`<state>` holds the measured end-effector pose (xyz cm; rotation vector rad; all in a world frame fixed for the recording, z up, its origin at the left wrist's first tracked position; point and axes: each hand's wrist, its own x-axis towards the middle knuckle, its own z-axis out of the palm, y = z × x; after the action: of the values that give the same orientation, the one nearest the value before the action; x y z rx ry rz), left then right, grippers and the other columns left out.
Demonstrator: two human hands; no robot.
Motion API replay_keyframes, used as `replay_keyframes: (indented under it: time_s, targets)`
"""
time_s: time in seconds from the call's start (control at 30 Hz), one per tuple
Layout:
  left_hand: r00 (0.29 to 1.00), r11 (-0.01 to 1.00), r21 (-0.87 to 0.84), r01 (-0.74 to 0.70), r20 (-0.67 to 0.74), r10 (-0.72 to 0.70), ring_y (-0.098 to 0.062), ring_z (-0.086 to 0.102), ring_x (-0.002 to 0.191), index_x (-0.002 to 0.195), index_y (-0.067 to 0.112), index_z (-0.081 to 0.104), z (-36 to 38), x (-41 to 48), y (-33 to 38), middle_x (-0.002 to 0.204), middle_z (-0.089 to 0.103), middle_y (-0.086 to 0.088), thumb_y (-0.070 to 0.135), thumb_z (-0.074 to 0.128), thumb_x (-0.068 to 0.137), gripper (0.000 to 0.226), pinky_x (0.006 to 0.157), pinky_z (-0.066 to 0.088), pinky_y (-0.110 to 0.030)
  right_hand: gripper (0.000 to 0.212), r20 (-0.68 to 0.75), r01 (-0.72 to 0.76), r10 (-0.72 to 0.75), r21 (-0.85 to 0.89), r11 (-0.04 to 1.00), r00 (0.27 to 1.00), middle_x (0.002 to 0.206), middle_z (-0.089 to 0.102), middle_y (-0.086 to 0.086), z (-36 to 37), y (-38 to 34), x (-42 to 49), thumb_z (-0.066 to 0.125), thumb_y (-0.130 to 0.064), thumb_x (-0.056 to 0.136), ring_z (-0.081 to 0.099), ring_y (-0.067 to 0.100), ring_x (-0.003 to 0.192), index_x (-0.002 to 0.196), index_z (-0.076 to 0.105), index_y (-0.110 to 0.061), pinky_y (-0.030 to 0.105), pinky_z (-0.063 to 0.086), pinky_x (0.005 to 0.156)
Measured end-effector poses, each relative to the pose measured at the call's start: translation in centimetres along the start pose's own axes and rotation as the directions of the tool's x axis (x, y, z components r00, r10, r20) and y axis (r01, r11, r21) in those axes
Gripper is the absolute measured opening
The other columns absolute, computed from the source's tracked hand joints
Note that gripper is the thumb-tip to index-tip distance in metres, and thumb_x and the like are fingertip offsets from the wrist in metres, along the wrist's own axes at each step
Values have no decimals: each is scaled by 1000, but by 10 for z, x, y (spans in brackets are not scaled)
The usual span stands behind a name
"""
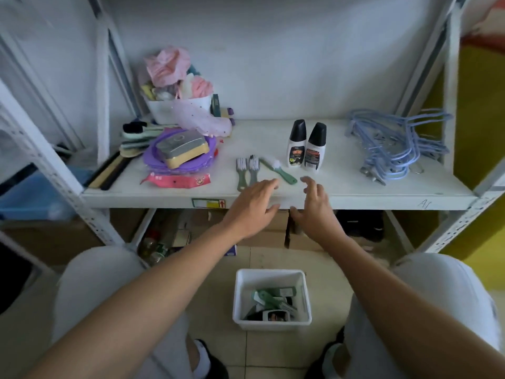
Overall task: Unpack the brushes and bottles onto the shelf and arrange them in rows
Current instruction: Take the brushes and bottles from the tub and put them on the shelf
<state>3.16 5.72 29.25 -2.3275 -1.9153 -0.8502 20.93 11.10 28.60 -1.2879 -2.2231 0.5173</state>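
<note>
Three green-handled brushes lie on the white shelf (341, 187): two side by side (247, 170) and a third (278, 170) slanted to their right. Two white bottles with black caps (307, 149) stand upright together just behind them. My left hand (254, 206) hovers over the shelf's front edge with fingers stretched, its tips near the handles of the brushes, holding nothing. My right hand (314, 203) is beside it, fingers loosely curled and empty, near the slanted brush's handle end. On the floor between my knees a white bin (273, 274) holds more green brushes and dark bottles.
A purple lid stack with a sponge block (180, 151) and a white tub of cloths (177, 105) fill the shelf's left side. Blue hangers (396, 143) lie at the right. Boxes and bottles sit on the level below.
</note>
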Motion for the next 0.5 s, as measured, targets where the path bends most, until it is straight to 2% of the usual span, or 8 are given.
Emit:
replay_keyframes:
  time_s: [0.07, 0.17, 0.23, 0.3, 0.37, 0.5]
  targets:
    - [1000, 1000, -3, -7, -2, 7, -16, 58, 121, 140, 18, 47, 1, -28, 2, 134, 61, 0, 20, 62, 94, 49, 101, 50, -34, 65, 81, 97, -89, -98, 990, 993, 124, 44, 11, 8, -6, -18, 62, -20, 82, 53, 33, 111, 138, 30, -20, 46, 52, 88]
    - [977, 990, 54, 134, 160, -141, -24, 62, 115, 149, 22, 36, 25, -67, -9, 135, 60, -3, 21, 62, 89, 65, 92, 53, -39, 57, 278, 167, -108, -197, 966, 954, 121, 49, 9, 29, -2, -40, 60, -23, 80, 55, 33, 111, 132, 36, -18, 47, 52, 84]
    - [883, 936, 95, 338, 311, -351, -26, 67, 98, 158, 22, 11, 52, -88, -24, 126, 64, -11, 23, 67, 88, 89, 83, 57, -43, 55, 403, 132, -24, -243, 961, 915, 124, 51, 11, 50, 8, -51, 62, -24, 84, 54, 33, 114, 132, 37, -16, 43, 50, 86]
    - [740, 843, 77, 532, 441, -508, -25, 68, 96, 159, 21, -7, 75, -103, -36, 133, 60, -18, 25, 71, 88, 106, 84, 57, -43, 52, 485, 91, 59, -280, 956, 873, 126, 54, 13, 72, 21, -60, 62, -23, 88, 53, 33, 116, 134, 39, -15, 40, 46, 85]
    - [661, 812, 114, 573, 520, -540, -25, 67, 94, 159, 18, -10, 96, -113, -46, 139, 57, -21, 28, 71, 90, 106, 82, 56, -40, 48, 543, 64, 115, -299, 952, 832, 128, 54, 13, 95, 36, -67, 62, -22, 89, 53, 33, 117, 132, 42, -14, 41, 47, 87]
    - [593, 822, 113, 558, 640, -489, -31, 61, 117, 160, 10, 2, 136, -126, -61, 142, 54, -17, 31, 72, 88, 102, 95, 53, -43, 48, 643, 34, 202, -336, 941, 738, 132, 55, 14, 143, 72, -78, 54, -19, 94, 55, 32, 120, 140, 42, -10, 42, 48, 95]
